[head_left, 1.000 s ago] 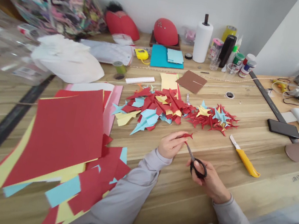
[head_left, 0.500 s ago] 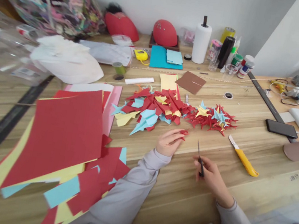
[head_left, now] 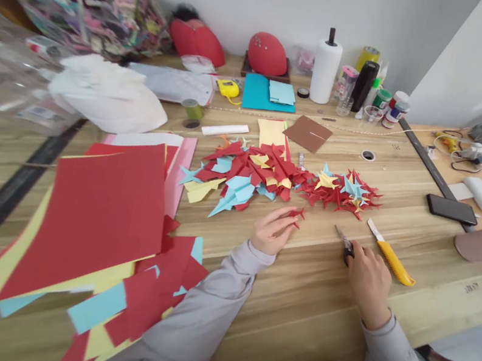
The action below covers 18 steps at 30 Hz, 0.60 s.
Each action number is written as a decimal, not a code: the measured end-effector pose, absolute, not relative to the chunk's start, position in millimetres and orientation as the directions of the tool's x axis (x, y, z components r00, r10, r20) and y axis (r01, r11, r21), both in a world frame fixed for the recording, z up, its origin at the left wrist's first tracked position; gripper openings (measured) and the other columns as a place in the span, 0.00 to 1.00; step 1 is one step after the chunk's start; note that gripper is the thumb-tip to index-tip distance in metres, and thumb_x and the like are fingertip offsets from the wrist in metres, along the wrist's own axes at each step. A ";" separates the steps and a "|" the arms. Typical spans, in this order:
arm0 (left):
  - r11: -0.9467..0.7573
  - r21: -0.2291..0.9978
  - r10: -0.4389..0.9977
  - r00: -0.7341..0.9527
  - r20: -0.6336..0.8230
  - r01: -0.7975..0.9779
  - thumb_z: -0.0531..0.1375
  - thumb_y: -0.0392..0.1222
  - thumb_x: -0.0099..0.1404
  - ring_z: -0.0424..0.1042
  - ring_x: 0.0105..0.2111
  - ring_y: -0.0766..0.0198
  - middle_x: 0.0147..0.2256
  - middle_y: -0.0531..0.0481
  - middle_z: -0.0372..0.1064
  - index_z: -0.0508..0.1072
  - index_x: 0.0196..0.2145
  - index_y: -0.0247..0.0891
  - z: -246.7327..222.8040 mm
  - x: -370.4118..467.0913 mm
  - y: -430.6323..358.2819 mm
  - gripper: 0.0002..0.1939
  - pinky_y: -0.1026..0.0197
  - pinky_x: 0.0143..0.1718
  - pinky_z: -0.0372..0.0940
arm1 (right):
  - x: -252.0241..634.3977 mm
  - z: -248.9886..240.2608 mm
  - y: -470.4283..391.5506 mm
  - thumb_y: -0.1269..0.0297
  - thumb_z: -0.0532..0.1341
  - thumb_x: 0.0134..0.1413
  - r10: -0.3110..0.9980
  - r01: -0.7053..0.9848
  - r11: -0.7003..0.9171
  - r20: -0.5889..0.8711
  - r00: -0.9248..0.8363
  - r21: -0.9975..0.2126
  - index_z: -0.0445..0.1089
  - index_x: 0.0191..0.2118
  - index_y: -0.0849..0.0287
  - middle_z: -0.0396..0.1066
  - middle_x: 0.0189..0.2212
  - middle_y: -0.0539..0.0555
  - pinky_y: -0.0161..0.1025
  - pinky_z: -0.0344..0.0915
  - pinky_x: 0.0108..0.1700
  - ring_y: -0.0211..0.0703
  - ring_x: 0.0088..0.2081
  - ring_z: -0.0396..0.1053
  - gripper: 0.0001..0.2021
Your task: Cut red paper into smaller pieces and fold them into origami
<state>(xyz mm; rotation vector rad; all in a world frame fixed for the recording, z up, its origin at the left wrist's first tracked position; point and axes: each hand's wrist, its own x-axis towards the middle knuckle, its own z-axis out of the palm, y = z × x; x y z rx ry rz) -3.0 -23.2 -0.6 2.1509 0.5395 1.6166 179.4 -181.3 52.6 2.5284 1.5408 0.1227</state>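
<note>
Reaching forward from the near edge of the wooden table (head_left: 293, 312), both arms in grey sleeves lie across the top with elbows bent. The right hand (head_left: 367, 280) rests palm down, fingers curled over the handles of the scissors (head_left: 345, 244), whose blades lie low against the table pointing up and left; how far apart the blades are is too small to tell. Just to the right of that hand lies a yellow utility knife (head_left: 391, 260). The left hand (head_left: 273, 229) sits a little farther in, fingers loosely closed, pinching a small red paper cut-out (head_left: 296, 214) at its fingertips just above the table. To the near left spreads a stack of red, yellow and blue paper sheets (head_left: 96, 218). Beyond the hands lies a heap of folded paper pieces (head_left: 246, 175) and, beside it to the right, a pile of cut paper stars (head_left: 344, 188). At the far edge stands a paper towel roll (head_left: 325, 71).
</note>
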 end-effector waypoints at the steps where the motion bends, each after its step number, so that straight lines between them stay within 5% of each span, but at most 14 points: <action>1: -0.850 0.522 0.521 0.252 0.815 0.068 0.61 0.27 0.62 0.77 0.42 0.63 0.45 0.43 0.76 0.77 0.40 0.39 -0.4 -3.1 -23.2 0.12 0.61 0.43 0.75 | 179.9 52.5 -180.9 0.66 0.57 0.62 0.889 0.871 -0.440 -0.029 0.456 0.217 0.70 0.49 0.57 0.74 0.34 0.57 0.39 0.57 0.34 0.48 0.35 0.72 0.11; 11: -0.844 0.521 0.535 0.248 0.808 0.123 0.59 0.30 0.64 0.77 0.41 0.64 0.45 0.45 0.76 0.77 0.37 0.39 -1.2 -5.1 -23.0 0.08 0.62 0.43 0.74 | 186.1 57.0 -181.1 0.67 0.56 0.64 0.871 0.835 -0.485 0.054 0.489 0.261 0.69 0.55 0.57 0.75 0.38 0.60 0.43 0.55 0.37 0.50 0.38 0.70 0.16; 18: -0.855 0.507 0.516 0.280 0.809 0.112 0.59 0.31 0.64 0.77 0.42 0.63 0.46 0.43 0.76 0.77 0.38 0.39 -4.2 -7.0 -22.2 0.08 0.61 0.43 0.74 | 154.1 59.4 -156.1 0.62 0.54 0.64 0.980 0.965 -0.137 0.114 0.166 -0.224 0.74 0.47 0.59 0.76 0.41 0.59 0.40 0.62 0.44 0.47 0.42 0.72 0.14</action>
